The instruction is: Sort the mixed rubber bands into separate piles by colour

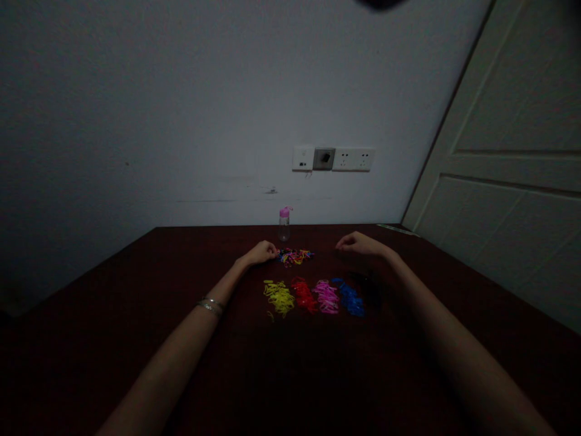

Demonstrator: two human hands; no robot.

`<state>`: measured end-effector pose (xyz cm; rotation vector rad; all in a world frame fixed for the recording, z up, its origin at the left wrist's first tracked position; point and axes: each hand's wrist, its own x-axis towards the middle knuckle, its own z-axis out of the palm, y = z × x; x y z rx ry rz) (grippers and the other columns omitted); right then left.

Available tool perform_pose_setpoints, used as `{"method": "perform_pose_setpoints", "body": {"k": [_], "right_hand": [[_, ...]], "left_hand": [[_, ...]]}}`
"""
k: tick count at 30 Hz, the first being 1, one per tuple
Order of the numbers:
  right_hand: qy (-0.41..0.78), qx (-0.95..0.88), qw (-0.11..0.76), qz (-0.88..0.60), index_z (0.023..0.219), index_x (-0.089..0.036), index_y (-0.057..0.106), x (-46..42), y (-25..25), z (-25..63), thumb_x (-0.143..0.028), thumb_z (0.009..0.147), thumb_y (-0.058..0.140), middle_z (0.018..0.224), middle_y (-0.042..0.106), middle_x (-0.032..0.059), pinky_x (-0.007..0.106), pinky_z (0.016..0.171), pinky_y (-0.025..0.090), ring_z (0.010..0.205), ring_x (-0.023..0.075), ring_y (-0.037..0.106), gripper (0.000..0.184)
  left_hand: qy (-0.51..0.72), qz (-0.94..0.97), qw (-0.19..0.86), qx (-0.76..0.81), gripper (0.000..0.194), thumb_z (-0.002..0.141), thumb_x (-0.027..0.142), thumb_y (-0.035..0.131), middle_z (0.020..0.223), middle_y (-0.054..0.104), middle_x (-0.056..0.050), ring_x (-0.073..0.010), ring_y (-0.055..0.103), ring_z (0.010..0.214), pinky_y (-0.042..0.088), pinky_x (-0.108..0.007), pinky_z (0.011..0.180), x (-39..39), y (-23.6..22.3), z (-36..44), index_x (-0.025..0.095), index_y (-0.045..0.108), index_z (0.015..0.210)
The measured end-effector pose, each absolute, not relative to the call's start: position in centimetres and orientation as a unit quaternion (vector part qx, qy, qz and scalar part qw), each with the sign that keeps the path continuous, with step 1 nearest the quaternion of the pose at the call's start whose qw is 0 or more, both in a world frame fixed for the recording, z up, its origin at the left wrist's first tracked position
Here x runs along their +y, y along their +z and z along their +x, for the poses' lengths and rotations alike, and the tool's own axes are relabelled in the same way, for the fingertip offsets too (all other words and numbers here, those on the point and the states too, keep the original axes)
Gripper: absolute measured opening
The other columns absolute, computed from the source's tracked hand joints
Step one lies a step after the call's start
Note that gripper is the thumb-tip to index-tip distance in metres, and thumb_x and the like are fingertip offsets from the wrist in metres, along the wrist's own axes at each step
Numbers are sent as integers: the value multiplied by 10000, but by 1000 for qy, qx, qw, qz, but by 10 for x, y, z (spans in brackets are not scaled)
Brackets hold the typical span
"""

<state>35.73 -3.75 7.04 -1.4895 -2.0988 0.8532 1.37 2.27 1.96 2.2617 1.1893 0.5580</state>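
My left hand (262,251) rests on the dark red table (113,339), fingers curled, its tips touching the left edge of a small mixed-colour heap of rubber bands (295,257). My right hand (358,243) hovers to the right of that heap, fingers bent together in a loose pinch; what it holds, if anything, is too small to see. Closer to me lie sorted piles in a row: yellow bands (278,297), red bands (303,295), pink bands (325,297) and blue bands (350,297). A metal bracelet (210,305) circles my left wrist.
A small clear bottle with a pink cap (284,223) stands at the table's far edge by the white wall. Wall sockets (333,158) sit above it. A white door (512,181) is on the right. The room is dim.
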Motion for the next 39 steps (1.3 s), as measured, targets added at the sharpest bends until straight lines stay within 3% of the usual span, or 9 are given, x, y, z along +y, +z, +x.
{"method": "perform_pose_setpoints", "body": {"k": [12,22,39], "right_hand": [[279,-773,184,-539,861,-123,665,-41,78,352,-259,676,530,801,672,57,242,608,448,690,158,587,266],[247,-833,225,-442,918,-145,664,-80,120,294,-389,744,529,871,663,63,261,695,423,763,158,564,329],[222,-859,202,-415,831,-120,656,-91,128,277,-259,725,526,755,648,52,235,604,387,668,133,534,217]], "left_hand": [[285,788,347,421,177,613,241,561,545,552,1,-71,436,493,308,-187,471,19,36,18,89,632,671],[321,758,419,384,237,696,259,571,607,582,-47,-57,412,476,298,-206,464,-21,79,63,67,636,819],[312,777,431,337,195,677,219,586,582,575,-17,-56,440,500,325,-200,491,-46,83,90,73,657,785]]}}
